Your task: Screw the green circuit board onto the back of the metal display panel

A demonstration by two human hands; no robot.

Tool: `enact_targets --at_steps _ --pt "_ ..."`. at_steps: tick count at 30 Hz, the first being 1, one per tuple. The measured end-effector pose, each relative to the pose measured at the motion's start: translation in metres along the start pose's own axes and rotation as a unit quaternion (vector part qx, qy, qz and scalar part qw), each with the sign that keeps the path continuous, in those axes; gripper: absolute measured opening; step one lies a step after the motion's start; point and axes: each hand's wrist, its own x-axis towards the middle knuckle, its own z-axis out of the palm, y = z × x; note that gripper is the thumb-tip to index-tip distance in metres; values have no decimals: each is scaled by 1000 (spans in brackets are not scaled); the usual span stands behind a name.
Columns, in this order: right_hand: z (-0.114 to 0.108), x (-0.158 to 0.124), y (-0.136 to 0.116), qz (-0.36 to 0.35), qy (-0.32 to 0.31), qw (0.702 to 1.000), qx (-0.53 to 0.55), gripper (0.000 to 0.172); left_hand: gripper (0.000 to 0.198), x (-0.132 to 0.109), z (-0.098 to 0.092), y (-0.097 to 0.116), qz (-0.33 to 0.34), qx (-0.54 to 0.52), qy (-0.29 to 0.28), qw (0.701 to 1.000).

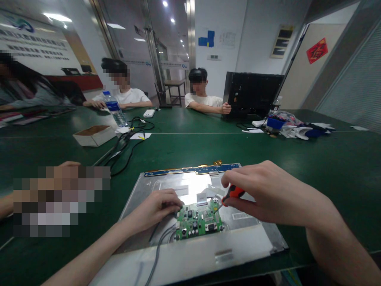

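Note:
A green circuit board (196, 217) lies on the metal back of a flat display panel (247, 234). My left hand (160, 204) is closed at the board's upper left corner, thumb and fingertips gripping its edge. In my right hand (264, 194) is a screwdriver (235, 191) with a red and black handle. Its thin shaft slants down to the left, with the tip at the board's upper right part; whether it sits in a screw is too small to tell. A flat ribbon cable (201, 198) meets the board's top edge, and grey cables (160, 248) run off its left side.
A blue strip board (193, 171) runs along the panel's far edge. On the green table (178, 145) stand an open box (95, 136), a water bottle (114, 109), black cables (127, 155) and a black monitor (253, 95) held by a person. Gloves (297, 132) lie at right. Other people sit around.

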Motion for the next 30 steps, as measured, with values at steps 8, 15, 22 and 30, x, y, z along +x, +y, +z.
enact_targets --at_steps 8,15,22,30 --pt "20 46 -1 -49 26 998 41 17 18 -2 1 -9 2 -16 7 1000" --pt "41 92 -2 -87 7 994 59 15 16 -2 3 -9 -31 -43 12 999" --pt "49 100 -3 -87 6 995 56 13 17 -3 3 -12 -37 -50 14 998" --pt "53 101 -2 -88 23 995 45 14 17 -2 4 -13 -46 -44 8 998"
